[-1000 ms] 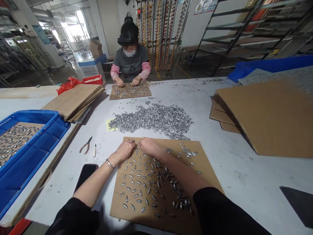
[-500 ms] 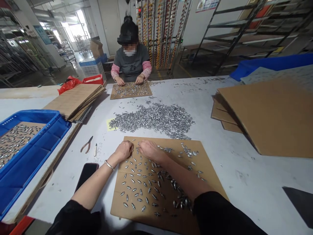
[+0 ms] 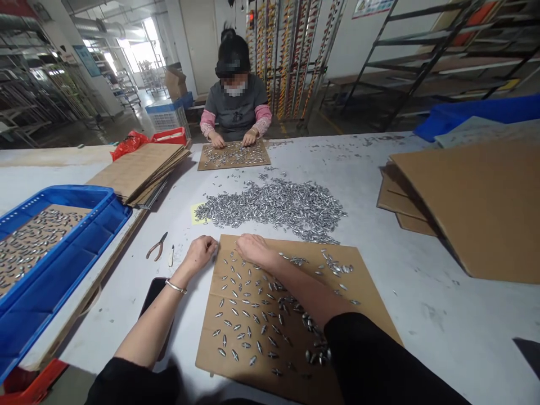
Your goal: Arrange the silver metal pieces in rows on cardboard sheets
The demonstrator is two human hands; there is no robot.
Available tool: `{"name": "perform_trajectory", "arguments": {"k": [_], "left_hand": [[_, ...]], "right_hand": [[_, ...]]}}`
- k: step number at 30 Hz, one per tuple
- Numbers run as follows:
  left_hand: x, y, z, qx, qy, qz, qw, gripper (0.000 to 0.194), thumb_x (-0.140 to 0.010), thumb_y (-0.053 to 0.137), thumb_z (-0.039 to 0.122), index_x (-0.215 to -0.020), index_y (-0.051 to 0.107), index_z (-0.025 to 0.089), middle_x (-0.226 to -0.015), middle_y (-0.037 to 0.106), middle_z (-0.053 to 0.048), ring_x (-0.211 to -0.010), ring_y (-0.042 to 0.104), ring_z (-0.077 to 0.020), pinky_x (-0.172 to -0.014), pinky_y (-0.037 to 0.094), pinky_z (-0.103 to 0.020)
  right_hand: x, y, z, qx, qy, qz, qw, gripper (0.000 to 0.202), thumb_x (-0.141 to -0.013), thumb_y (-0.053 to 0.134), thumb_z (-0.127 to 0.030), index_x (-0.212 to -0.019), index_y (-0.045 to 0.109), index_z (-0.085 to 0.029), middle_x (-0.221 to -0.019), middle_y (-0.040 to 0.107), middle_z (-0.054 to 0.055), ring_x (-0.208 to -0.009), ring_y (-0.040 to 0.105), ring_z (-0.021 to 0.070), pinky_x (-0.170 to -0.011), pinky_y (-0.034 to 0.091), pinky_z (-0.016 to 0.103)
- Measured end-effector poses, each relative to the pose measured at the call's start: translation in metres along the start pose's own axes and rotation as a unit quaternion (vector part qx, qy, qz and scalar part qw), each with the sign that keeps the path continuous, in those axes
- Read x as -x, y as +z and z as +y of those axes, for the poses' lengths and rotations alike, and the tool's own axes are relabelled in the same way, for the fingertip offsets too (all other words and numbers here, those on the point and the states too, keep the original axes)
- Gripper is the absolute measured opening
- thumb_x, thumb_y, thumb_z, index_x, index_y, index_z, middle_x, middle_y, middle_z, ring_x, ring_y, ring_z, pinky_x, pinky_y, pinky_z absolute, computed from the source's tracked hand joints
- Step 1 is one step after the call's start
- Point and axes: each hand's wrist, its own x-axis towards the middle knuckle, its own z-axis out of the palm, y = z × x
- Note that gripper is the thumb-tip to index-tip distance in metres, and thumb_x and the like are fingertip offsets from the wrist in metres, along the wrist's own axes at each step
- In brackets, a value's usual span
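A brown cardboard sheet [image 3: 304,388] lies before me, with small silver spindle-shaped metal pieces [image 3: 240,336] spread in loose rows over its left half and bunched towards its right. Just off the sheet's far left corner is my left hand [image 3: 199,253], fingers curled together; whatever they may pinch is too small to make out. My right hand [image 3: 252,248] rests low over the far left part of the sheet, closed, its fingertips hidden behind the hand. Beyond the sheet lies a large heap of the same metal pieces [image 3: 278,205].
Pliers [image 3: 157,247], a small white-handled knife [image 3: 171,256] and a phone [image 3: 154,295] lie left of my sheet. Farther left stands a blue tray [image 3: 80,239]. Cardboard stacks [image 3: 139,169] flank the table, another [image 3: 468,208] at right. A co-worker [image 3: 237,109] sits opposite, hands over another sheet.
My left hand has moved left, off the corner of the cardboard sheet and onto the table side. My right hand stays near the sheet's far left part. The view has shifted slightly.
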Motion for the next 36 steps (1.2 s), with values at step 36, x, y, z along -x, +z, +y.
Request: {"name": "perform_trajectory", "arguments": {"k": [36], "left_hand": [[-0.063, 0.046, 0.039, -0.041, 0.060, -0.060, 0.996, 0.018, -0.088, 0.056, 0.015, -0.078, 0.070, 0.018, -0.085, 0.070, -0.009, -0.085, 0.066, -0.0215, -0.082, 0.050, -0.030]], "right_hand": [[0.019, 0.007, 0.051, -0.052, 0.063, 0.071, 0.994, 0.024, -0.098, 0.049, -0.026, -0.100, 0.072, -0.019, -0.104, 0.071, 0.009, -0.096, 0.064, 0.0212, -0.074, 0.038, 0.027]]}}
